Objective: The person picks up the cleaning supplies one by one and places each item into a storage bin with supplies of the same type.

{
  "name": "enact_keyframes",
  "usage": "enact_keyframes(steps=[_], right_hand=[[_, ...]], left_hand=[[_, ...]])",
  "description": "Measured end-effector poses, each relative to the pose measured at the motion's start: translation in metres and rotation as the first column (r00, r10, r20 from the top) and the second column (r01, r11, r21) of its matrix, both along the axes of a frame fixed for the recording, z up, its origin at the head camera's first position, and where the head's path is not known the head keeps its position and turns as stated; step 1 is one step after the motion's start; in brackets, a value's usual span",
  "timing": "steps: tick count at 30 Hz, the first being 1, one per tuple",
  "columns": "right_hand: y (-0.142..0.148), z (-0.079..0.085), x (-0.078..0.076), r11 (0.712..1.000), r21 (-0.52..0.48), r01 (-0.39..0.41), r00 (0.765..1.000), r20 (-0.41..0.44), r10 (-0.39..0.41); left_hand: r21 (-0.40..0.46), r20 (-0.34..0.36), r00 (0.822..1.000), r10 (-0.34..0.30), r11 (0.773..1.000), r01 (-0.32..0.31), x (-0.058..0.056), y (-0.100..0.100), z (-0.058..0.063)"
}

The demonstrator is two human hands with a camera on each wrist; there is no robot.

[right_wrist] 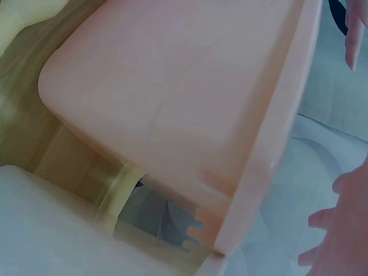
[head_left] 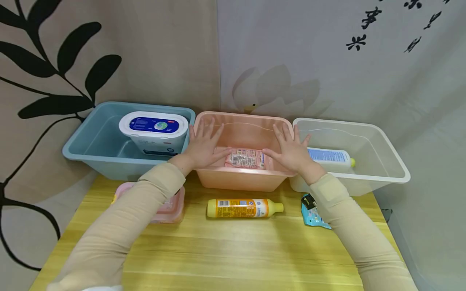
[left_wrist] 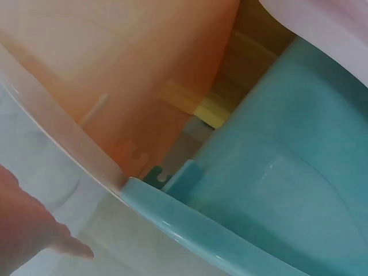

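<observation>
Head view, and we've got both hands spread over the pink bin [head_left: 238, 181]! Left hand [head_left: 202, 149] at its left end, grip wide, fingers fanned; right hand [head_left: 293, 153] mirrors it on the other side, grip just as wide. Between them we spot the pink packet [head_left: 245, 158], lying inside the bin; whether a thumb touches it, we can't tell. Left of that, the blue bin [head_left: 113, 169] carries a white tub [head_left: 160, 139]; right, the white bin [head_left: 364, 178] has a white bottle [head_left: 333, 166]. Down on the counter [head_left: 240, 250], we see a yellow bottle [head_left: 242, 208] on its side, a pink container [head_left: 176, 208] partly behind the left sleeve, and a blue packet [head_left: 314, 217] by the right one.

Left wrist now: pink and blue rims meet, with part of the hand beside them.

Right wrist: pink and white rims meet, and we catch splayed fingers [right_wrist: 339, 230] at the right edge.
</observation>
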State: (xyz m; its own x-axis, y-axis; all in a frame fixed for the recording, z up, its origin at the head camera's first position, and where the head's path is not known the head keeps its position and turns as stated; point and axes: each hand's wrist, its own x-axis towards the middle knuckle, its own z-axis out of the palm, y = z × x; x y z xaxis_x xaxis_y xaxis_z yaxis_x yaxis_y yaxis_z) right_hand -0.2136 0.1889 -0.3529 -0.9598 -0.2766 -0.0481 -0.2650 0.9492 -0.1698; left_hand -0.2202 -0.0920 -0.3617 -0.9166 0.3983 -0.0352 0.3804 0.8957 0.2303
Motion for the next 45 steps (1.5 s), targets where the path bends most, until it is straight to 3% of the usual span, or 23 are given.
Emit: enact_keyframes(steps=[14,27,39,45], right_hand=[[0.009,-0.004,0.009,1.000,-0.014,0.007,1.000,0.016,-0.007],[0.025,-0.011,0.019,1.000,-0.015,0.014,1.000,0.026,-0.014],[0.036,-0.016,0.027,1.000,-0.008,0.024,1.000,-0.001,-0.024],[0.041,-0.018,0.033,0.999,-0.033,0.028,0.999,0.024,-0.027]], left_hand=[[0.043,0.037,0.999,-0.008,0.999,0.007,0.011,-0.018,0.004],[0.050,-0.002,0.998,-0.069,0.996,0.069,0.026,-0.043,0.006],[0.062,-0.040,0.989,-0.141,0.988,0.143,0.041,-0.068,-0.002],[0.044,-0.062,0.984,-0.166,0.985,0.169,0.047,-0.078,-0.005]])
